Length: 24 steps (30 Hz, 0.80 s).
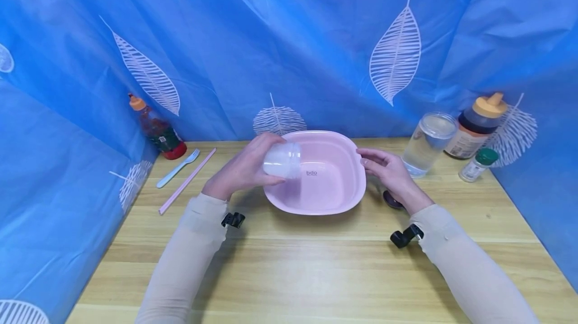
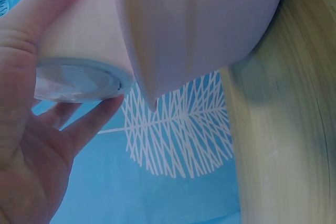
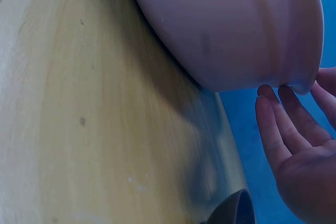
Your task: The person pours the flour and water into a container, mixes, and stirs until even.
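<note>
My left hand (image 1: 248, 166) grips a clear plastic jar (image 1: 282, 160) with something whitish showing through it. The jar lies tilted on its side, mouth to the right, over the left part of a pink plastic basin (image 1: 331, 198). In the left wrist view the jar's round base (image 2: 79, 80) shows between thumb and fingers, close to the basin's outer wall (image 2: 210, 30). My right hand (image 1: 389, 172) pinches the basin's right rim, with fingertips (image 3: 265, 92) under the lip and the thumb at its upper side.
Left of the basin are a red sauce bottle (image 1: 160, 131), a light blue fork (image 1: 178, 168) and a pink straw (image 1: 187, 182). On the right stand a tall jar of clear liquid (image 1: 426, 146), a dark sauce bottle (image 1: 474, 128) and a green-capped shaker (image 1: 478, 165). A dark spoon (image 1: 392, 200) lies under the right wrist.
</note>
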Motion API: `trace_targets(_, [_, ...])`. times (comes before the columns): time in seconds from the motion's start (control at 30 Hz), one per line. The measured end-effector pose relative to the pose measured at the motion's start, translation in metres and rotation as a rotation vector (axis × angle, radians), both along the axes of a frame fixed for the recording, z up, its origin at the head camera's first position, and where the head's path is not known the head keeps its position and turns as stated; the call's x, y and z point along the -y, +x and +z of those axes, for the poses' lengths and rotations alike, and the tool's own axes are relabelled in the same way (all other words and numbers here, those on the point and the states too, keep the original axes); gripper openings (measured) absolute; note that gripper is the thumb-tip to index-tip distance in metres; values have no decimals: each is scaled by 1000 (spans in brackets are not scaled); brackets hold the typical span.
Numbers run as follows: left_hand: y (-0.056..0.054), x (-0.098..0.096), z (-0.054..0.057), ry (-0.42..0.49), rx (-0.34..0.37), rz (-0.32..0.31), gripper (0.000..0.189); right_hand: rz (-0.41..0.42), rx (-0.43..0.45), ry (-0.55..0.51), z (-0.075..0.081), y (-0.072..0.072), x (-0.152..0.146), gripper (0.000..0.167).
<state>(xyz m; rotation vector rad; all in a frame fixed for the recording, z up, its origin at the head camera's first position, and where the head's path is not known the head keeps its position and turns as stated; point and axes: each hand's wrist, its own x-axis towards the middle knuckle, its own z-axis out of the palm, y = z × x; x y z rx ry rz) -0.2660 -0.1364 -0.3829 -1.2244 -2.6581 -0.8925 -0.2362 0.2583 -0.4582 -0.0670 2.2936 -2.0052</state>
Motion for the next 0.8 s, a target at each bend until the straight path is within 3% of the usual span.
trace_targets(0.33, [-3, -7, 2, 23, -23, 1, 87, -1, 5, -23, -1, -1, 0, 52])
trace_targets(0.57, [-4, -12, 0, -67, -53, -41, 83, -6, 14, -2, -2, -1, 1, 51])
trace_targets(0.8, [-4, -16, -2, -78, -66, -60, 84, -7, 11, 11, 0, -1, 1, 51])
